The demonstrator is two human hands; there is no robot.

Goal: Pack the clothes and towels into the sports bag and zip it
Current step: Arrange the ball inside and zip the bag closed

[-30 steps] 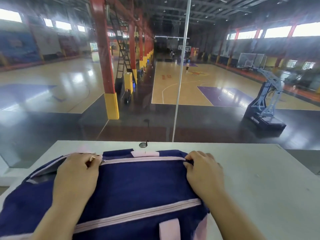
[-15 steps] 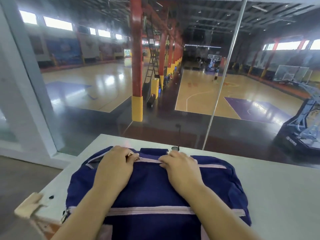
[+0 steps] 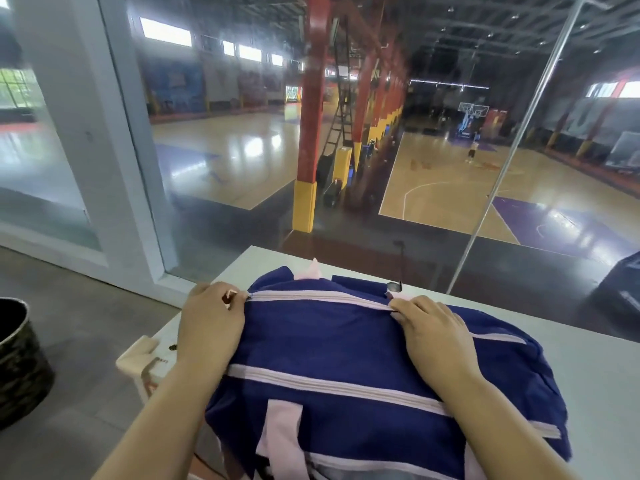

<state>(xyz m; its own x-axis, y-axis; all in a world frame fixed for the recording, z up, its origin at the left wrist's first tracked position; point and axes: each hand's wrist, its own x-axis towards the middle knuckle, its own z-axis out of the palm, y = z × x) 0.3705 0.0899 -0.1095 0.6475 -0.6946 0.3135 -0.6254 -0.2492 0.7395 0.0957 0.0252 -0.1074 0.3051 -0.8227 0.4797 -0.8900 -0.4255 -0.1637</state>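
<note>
A navy sports bag [image 3: 332,344] with pale pink zips and straps lies on the white table [image 3: 588,358]. Its top zip [image 3: 311,296] runs shut across the bag from left to right. My left hand [image 3: 207,317] pinches the zip pull at the bag's left end, by the table's left edge. My right hand [image 3: 433,327] grips the bag's fabric at the zip line near the right end. No clothes or towels show outside the bag.
A glass wall [image 3: 381,168] stands right behind the table, with a basketball hall beyond it. A dark round bin [image 3: 17,362] stands on the floor at the left. A small dark object [image 3: 393,287] sits on the table behind the bag.
My left hand has pulled the zip pull leftwards to the bag's left end, closing the zip. My right hand shifted along the zip line. The view turned left.
</note>
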